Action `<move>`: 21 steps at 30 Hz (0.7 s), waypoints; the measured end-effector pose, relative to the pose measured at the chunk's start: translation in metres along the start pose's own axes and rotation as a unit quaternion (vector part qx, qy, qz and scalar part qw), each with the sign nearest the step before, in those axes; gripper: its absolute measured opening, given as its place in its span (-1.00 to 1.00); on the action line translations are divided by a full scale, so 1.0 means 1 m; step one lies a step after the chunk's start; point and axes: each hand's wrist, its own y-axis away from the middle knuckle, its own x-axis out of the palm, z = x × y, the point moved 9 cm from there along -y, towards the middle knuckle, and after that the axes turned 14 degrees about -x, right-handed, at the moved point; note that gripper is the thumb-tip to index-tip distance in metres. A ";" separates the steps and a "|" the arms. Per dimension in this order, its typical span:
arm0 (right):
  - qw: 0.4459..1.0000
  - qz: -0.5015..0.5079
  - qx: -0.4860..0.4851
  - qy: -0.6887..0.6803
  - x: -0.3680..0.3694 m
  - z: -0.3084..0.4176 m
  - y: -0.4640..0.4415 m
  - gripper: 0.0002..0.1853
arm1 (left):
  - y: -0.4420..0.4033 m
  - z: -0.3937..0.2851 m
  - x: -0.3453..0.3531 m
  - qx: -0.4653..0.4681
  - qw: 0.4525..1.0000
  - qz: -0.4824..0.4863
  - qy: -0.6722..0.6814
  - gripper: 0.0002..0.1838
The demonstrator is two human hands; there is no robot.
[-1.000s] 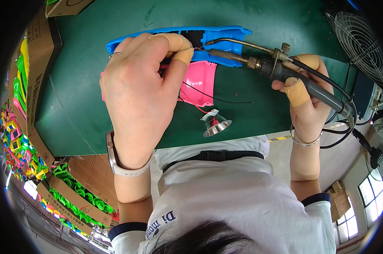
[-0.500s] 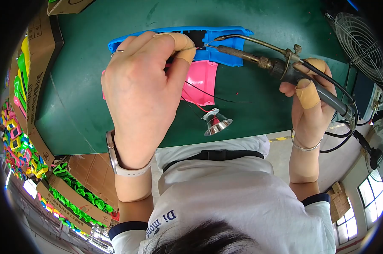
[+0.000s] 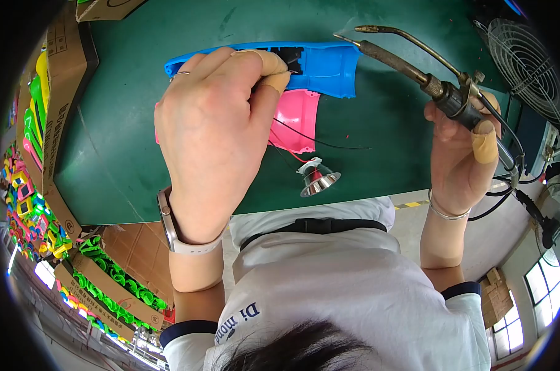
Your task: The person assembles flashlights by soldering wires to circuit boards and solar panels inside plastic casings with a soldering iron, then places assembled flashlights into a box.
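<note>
My left hand (image 3: 215,120), finger covers on thumb and forefinger, is closed in a pinch over the blue plastic shell (image 3: 329,71). A thin wire end (image 3: 291,72) just shows at its fingertips; the rest is hidden. Black parts (image 3: 287,57) sit inside the shell. My right hand (image 3: 462,142) grips a soldering iron (image 3: 444,96) with a curved metal feed tube. Its tip points up and left beyond the shell's right end, apart from it, with a wisp of smoke. Below the shell lies a pink shell (image 3: 298,120), partly under my left hand, and a small silvery lamp reflector (image 3: 320,179) on wires.
A fan with a wire guard (image 3: 527,65) stands at the right edge of the green table (image 3: 379,161). Cardboard boxes (image 3: 69,123) with colourful plastic parts line the left. The iron's black cable (image 3: 503,191) hangs at the right.
The soldering iron has lifted up and right, away from my left fingertips and the shell. My left hand and the blue shell have shifted slightly right.
</note>
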 end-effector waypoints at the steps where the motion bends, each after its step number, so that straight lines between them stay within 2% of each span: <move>1: 1.000 0.000 -0.001 0.000 0.000 -0.001 0.000 -0.66 | 0.000 -0.001 0.000 0.001 1.000 0.000 -0.001 -0.93; 18: 1.000 -0.011 -0.005 -0.018 0.002 -0.003 -0.002 -0.69 | 0.005 -0.003 -0.002 0.025 0.999 0.024 0.001 -0.92; 21: 0.999 -0.009 -0.009 -0.041 0.000 0.000 -0.002 -0.68 | 0.008 -0.001 -0.011 0.042 0.995 0.050 0.076 -0.87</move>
